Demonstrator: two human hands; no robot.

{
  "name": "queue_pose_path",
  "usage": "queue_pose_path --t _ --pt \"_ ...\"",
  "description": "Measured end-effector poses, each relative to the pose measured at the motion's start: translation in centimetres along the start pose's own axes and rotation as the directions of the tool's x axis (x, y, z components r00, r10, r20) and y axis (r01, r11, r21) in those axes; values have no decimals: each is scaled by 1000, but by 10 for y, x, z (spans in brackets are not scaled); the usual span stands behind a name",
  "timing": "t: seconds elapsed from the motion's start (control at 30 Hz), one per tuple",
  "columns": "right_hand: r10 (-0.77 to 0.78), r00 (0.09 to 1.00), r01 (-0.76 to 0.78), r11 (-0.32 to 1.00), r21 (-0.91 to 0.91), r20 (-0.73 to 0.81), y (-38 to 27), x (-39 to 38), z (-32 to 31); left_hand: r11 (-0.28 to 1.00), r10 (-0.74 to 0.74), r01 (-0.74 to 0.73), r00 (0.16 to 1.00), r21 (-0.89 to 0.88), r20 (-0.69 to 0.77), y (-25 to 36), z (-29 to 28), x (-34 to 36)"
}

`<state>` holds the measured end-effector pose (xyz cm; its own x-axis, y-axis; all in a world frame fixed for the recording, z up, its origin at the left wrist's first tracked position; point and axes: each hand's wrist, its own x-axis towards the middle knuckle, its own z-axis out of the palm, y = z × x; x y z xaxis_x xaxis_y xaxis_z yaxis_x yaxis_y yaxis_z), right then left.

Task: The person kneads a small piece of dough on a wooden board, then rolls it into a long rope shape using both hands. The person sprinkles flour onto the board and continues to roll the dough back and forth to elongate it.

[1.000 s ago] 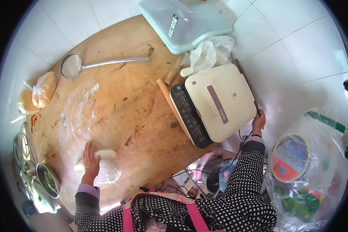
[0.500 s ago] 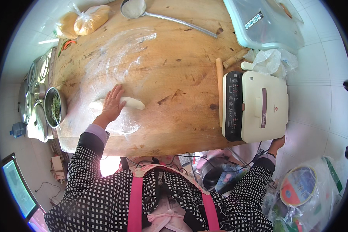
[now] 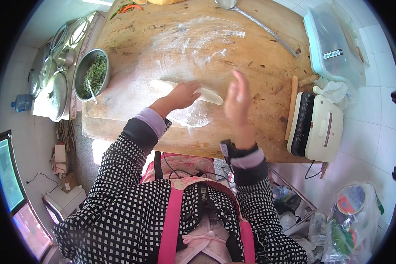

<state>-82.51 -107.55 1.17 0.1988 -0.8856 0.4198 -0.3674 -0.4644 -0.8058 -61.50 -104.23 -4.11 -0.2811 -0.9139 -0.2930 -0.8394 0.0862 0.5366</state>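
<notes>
A smooth white roll of dough (image 3: 210, 96) lies on the floured wooden table in front of me. My left hand (image 3: 182, 95) rests across the middle of it, with its fingers stretched out and covering part of the dough. Just beyond the dough's right end is my right hand (image 3: 238, 99), somewhat blurred, holding nothing, its fingers extended away from me. White flour (image 3: 189, 118) is smeared on the wood around the roll.
A metal bowl (image 3: 80, 79) of chopped greens with a spoon stands on the left. On the right are a cream electric appliance (image 3: 323, 127), a wooden rolling pin (image 3: 291, 108) and a pale blue plastic box (image 3: 334, 53). A long-handled ladle (image 3: 268, 30) lies at the back.
My right hand has come from beside the cream appliance to the dough's right end. The left hand stays on the dough, its fingers now turned more to the right. The whole view has shifted leftward.
</notes>
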Motion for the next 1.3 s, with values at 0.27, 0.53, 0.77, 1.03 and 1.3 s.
queue_pose_path --t 0.27,0.53,0.77,1.03,1.3 --pt "265 883 1 823 -568 386 -4 -63 120 928 -111 183 967 324 -227 -21 19 -50" --pt "280 918 -35 762 -647 280 -20 -108 121 960 -118 167 969 224 -218 -34 39 -112" --pt "235 931 23 725 -688 279 44 -6 134 906 -278 368 889 208 -364 -85 -21 -5" --pt "244 874 154 680 -717 419 38 -25 101 891 -30 38 999 452 -26 -76 -17 -49" --pt "253 886 57 772 -633 388 3 -118 56 950 -195 258 931 177 -310 -44 38 -126"
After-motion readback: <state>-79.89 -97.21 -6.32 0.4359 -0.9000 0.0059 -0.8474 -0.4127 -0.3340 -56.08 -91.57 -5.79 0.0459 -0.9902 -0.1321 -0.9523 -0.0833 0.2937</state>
